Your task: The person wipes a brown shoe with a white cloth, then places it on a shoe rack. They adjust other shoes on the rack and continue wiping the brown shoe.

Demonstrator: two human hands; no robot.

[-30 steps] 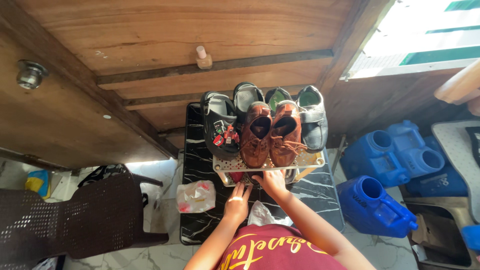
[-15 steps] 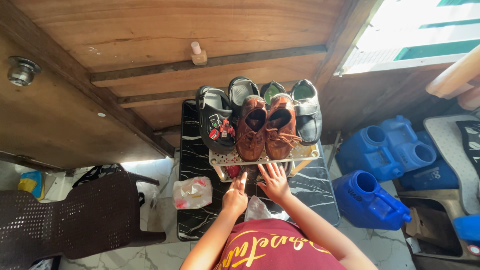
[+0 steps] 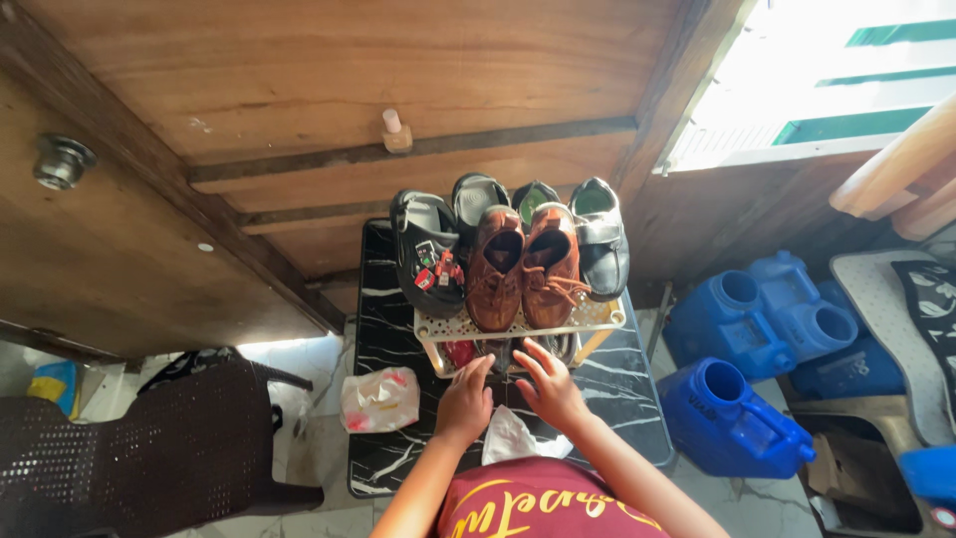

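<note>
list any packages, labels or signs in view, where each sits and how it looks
Plastic bag: crumpled, whitish with red and pink patches, on the black marbled table left of the left hand.
White bag: crumpled, plain, below the right hand.
Blue jerrycans: raised lettering, floor at right.

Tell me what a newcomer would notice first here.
A pair of brown lace-up shoes sits mid-frame on the top shelf of a small shoe rack, between a dark clog and a black-and-white shoe. Both hands, left and right, reach under that shelf. Blue jerrycans crowd the right.

Perforated rack (image 3: 597, 317) carries brown shoes (image 3: 520, 267), black clog (image 3: 430, 251).
</note>
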